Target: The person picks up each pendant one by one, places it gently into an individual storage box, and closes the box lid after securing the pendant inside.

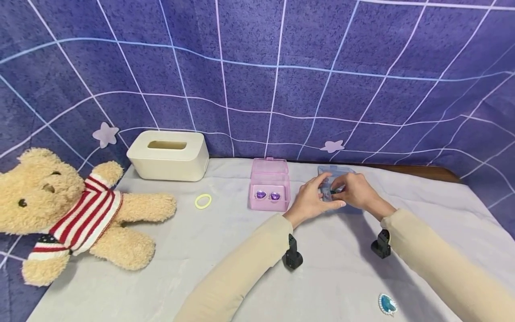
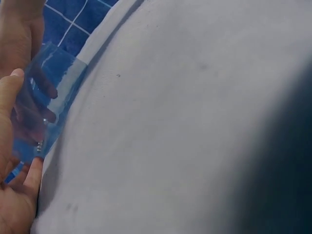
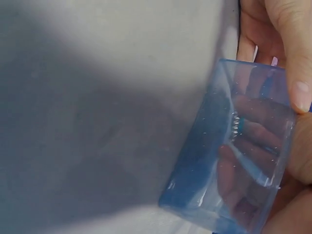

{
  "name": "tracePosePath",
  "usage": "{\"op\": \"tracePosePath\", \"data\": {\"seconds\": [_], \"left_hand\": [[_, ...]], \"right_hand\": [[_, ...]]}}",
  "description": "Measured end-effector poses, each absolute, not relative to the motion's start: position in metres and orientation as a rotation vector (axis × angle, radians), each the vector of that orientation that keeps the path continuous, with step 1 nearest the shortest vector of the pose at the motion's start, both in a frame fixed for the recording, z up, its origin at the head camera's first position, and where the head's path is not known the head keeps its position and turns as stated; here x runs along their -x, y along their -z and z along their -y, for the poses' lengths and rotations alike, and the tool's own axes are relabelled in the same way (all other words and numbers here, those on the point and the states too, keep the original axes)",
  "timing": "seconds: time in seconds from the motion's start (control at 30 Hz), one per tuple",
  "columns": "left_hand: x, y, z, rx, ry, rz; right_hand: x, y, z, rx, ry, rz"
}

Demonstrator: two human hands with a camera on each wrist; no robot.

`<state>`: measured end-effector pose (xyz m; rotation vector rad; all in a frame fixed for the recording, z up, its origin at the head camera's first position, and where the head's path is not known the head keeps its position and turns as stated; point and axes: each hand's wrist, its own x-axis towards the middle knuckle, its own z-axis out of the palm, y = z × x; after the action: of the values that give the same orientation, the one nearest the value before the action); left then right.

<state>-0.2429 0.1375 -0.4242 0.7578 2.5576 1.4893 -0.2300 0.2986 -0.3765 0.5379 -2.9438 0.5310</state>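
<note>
Up close, a teal jewel (image 1: 387,304) lies on the tabletop (image 1: 338,281); past it, the left hand (image 1: 311,200) has its grip round a blue box (image 3: 197,170), the right hand (image 1: 355,190) pinching a beaded teal piece (image 3: 236,126) inside; pink box (image 1: 269,205) just left, tissue box (image 1: 166,163) further back!

Far left: tissue box (image 1: 167,156), backdrop (image 1: 257,85) close behind. Left edge of table (image 1: 193,250): teddy bear (image 1: 90,214). Ring (image 1: 196,201) right of bear, near side of tissue box. Right of ring, middle box (image 1: 267,206), two jewels (image 1: 261,194) inside. Right of that, right box (image 3: 195,156) between left hand (image 1: 311,199) and right hand (image 1: 355,190), right fingers inside with third jewel (image 3: 236,126). Near right: loose jewel (image 1: 387,304)
</note>
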Motion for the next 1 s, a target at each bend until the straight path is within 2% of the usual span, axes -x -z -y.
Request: {"op": "tracePosePath", "data": {"seconds": [0.27,0.63,1.0], "left_hand": [[0.241,0.425,-0.14,-0.768,-1.515,-2.541],[0.241,0.424,-0.137,-0.72,-1.533,-2.529],[0.243,0.426,-0.137,-0.763,-1.591,-2.474]], "right_hand": [[0.228,0.374,-0.296,-0.476,-0.421,3.017],[0.227,0.372,-0.295,-0.54,-0.42,2.969],[0.195,0.352,-0.307,-0.619,-0.501,2.785]]}}
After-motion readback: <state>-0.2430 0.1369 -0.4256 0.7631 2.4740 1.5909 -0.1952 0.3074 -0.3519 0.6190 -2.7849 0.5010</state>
